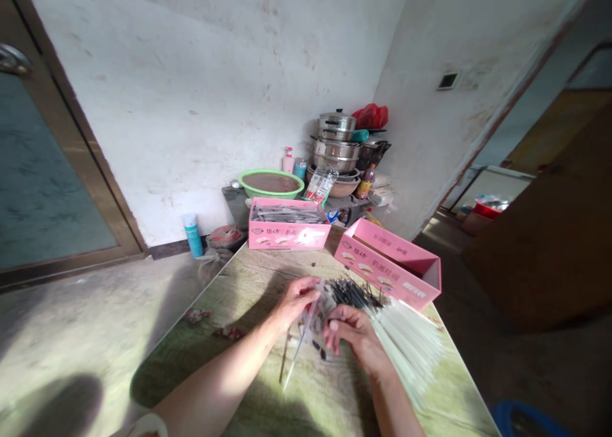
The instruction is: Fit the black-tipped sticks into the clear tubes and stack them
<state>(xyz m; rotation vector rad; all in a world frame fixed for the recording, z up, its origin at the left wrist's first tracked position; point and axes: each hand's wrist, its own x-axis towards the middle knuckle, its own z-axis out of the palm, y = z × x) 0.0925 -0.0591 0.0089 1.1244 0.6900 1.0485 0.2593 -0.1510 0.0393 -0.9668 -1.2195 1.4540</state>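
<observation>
Your two forearms enter from the lower edge and run up to the surface (pixel 306 386). Both are bare from elbow to wrist: no sleeves, gloves, watch or rings show. Left grip (pixel 296 300): short, unpainted nails. Right grip (pixel 354 335): one pale thumbnail faces you. A white rounded edge, perhaps clothing, shows at your left elbow, off the surface's near-left corner.
</observation>
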